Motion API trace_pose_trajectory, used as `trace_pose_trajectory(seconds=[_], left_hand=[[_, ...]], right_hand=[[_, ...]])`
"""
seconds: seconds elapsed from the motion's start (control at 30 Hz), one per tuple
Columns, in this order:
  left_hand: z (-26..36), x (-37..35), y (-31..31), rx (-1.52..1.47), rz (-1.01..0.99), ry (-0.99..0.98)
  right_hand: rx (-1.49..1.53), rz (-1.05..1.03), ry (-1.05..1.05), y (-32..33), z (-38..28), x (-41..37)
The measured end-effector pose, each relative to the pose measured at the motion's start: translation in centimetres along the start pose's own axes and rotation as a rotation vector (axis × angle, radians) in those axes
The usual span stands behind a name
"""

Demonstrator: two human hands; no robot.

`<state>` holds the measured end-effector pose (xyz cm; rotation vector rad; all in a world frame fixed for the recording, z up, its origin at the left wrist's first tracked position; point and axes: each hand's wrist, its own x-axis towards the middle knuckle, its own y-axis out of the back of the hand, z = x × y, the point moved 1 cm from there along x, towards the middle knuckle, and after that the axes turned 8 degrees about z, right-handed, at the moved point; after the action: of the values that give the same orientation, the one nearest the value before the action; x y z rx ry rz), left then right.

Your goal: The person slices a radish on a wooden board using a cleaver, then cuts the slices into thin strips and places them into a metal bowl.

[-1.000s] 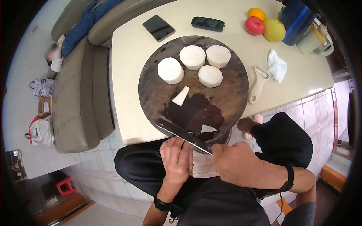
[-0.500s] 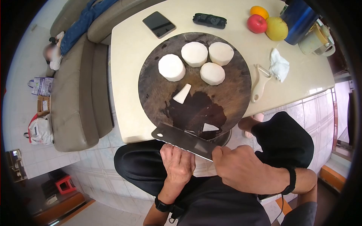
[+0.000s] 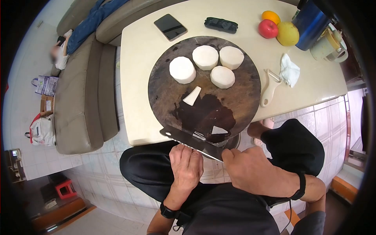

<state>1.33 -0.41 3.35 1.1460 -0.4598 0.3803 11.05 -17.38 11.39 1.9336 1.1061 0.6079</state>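
Observation:
My right hand [image 3: 258, 171] is closed around the handle of a cleaver [image 3: 181, 138], its broad dark blade slanting across the near rim of the round wooden chopping board [image 3: 162, 100]. Just below the blade's edge, my left hand [image 3: 186, 166] has its fingers curled in; whatever they hold is hidden. Several thick, peeled white radish chunks [image 3: 205, 57] stand on the far half of the board. A thin radish wedge [image 3: 192, 96] lies mid-board, and a flat radish offcut [image 3: 219, 130] rests on the wet patch by the near rim.
On the cream table [image 3: 135, 78] are a phone [image 3: 170, 27], a dark oblong case [image 3: 221, 25], a peeler [image 3: 270, 89], a crumpled tissue [image 3: 290, 70], fruit [image 3: 268, 29], a blue flask [image 3: 310, 25] and a jug [image 3: 327, 45]. A person lies on the grey sofa [image 3: 80, 98].
The cleaver's blade has turned more edge-on, showing less of its flat side. Both hands stay near the same place; the view has shifted slightly.

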Motion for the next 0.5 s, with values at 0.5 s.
trace_pose_trajectory(seconds=[0.5], left_hand=[[0.0,-0.3,-0.1,0.012,-0.018,0.006]], right_hand=[[-0.059,0.024,0.001,-0.7,-0.3,0.9]])
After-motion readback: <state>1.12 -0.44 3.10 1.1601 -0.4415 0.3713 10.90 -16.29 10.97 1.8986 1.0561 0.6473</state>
